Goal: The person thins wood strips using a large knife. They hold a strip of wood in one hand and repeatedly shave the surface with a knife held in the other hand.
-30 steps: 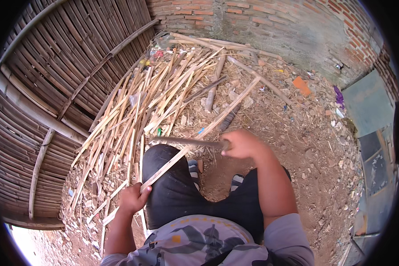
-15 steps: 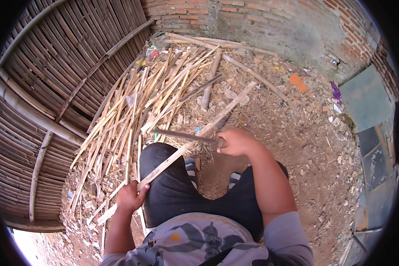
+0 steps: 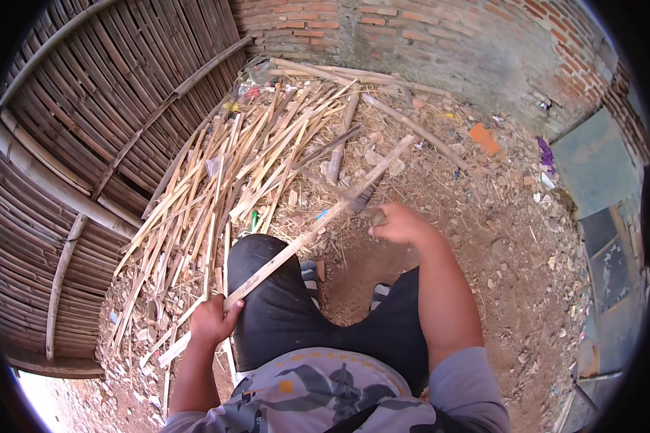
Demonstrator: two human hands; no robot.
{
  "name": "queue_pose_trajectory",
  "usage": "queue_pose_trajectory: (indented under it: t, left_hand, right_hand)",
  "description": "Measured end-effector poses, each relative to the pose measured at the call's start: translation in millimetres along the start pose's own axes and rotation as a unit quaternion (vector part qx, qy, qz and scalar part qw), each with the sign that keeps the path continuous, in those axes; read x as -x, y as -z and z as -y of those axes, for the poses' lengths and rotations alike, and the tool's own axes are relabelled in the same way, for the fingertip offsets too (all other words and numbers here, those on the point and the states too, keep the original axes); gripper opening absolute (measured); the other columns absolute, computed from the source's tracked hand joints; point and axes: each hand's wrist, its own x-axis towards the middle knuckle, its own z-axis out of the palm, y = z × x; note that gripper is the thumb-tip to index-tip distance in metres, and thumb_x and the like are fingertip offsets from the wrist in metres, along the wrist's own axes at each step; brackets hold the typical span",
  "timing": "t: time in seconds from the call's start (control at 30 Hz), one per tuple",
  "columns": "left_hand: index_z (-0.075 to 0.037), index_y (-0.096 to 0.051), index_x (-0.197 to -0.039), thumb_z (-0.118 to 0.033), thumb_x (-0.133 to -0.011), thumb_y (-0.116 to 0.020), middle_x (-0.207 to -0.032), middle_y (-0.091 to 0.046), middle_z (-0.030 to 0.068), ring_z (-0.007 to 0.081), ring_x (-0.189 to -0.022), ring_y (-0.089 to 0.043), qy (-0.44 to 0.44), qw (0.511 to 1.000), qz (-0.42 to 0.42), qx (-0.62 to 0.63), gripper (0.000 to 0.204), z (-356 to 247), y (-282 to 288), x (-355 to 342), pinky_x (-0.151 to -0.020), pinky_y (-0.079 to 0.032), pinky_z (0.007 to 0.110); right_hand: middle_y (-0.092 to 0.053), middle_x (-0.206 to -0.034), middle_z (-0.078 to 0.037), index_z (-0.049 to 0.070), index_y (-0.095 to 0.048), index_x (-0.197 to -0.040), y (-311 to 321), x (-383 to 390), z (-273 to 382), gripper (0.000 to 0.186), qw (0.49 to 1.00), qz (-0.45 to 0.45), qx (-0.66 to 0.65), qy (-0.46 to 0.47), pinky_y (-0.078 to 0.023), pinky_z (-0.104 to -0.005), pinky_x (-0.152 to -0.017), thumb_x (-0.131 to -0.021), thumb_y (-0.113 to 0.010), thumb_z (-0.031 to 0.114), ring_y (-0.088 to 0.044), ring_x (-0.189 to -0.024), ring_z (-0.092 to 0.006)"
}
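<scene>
My left hand (image 3: 214,320) is closed around the lower part of a long pale bamboo strip (image 3: 275,261). The strip slants across my left thigh, its far end reaching up and right over the ground. My right hand (image 3: 399,224) is closed on the short handle of a machete (image 3: 377,217), to the right of the strip. Its long thin blade is smeared by motion and hard to make out, seeming to point up and left toward the strip; whether it touches cannot be told.
Many split bamboo strips (image 3: 217,187) lie heaped at the left, beside a slatted bamboo wall (image 3: 133,86). Thicker bamboo poles (image 3: 415,128) lie farther off, before a brick wall (image 3: 440,43). Grey panels (image 3: 601,162) stand at the right. Litter and chips cover the dirt.
My right hand has moved slightly up and right, and the machete's blade has swung upward, away from my left knee. My left hand and the bamboo strip have stayed nearly still.
</scene>
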Motion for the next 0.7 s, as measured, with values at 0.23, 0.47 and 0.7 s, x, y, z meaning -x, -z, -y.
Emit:
queue_pose_trajectory:
  t: [0.23, 0.47, 0.7]
  left_hand:
    - [0.0, -0.063, -0.086, -0.056, -0.094, -0.059, -0.074, -0.066, 0.0266, 0.047, -0.077, -0.067, 0.004, 1.0, 0.005, 0.001, 0.057, -6.5, 0.8, -0.5, -0.071, -0.053, 0.054]
    - [-0.003, -0.063, -0.084, -0.062, -0.092, -0.059, -0.073, -0.067, 0.0237, 0.0437, -0.073, -0.068, 0.004, 0.999, -0.014, -0.041, 0.06, -6.9, 5.7, -3.0, -0.068, -0.054, 0.053]
    - [-0.003, -0.063, -0.081, -0.063, -0.092, -0.058, -0.072, -0.067, 0.0239, 0.0439, -0.072, -0.068, 0.0, 0.999, -0.009, -0.034, 0.061, 0.0, 3.2, -0.7, -0.067, -0.054, 0.053]
  right_hand:
    - [-0.072, -0.102, -0.016, -0.003, -0.062, -0.124, -10.8, -20.8, -39.0, 0.058, 0.998, -0.002, -0.015, 0.063, -0.055, -0.0411, -0.082, -0.081, -0.08, 0.032, -0.07, -0.094, -0.0295]
    - [-0.07, -0.094, -0.014, -0.001, -0.064, -0.121, 13.8, -16.2, -38.9, 0.052, 0.974, -0.047, -0.174, -0.136, -0.056, -0.0393, -0.077, -0.081, -0.08, 0.029, -0.069, -0.083, -0.0246]
    - [-0.07, -0.106, -0.02, 0.003, -0.065, -0.12, -18.4, -7.0, 16.3, 0.055, 0.992, 0.07, 0.081, 0.066, -0.053, -0.0424, -0.088, -0.079, -0.079, 0.037, -0.068, -0.102, -0.037]
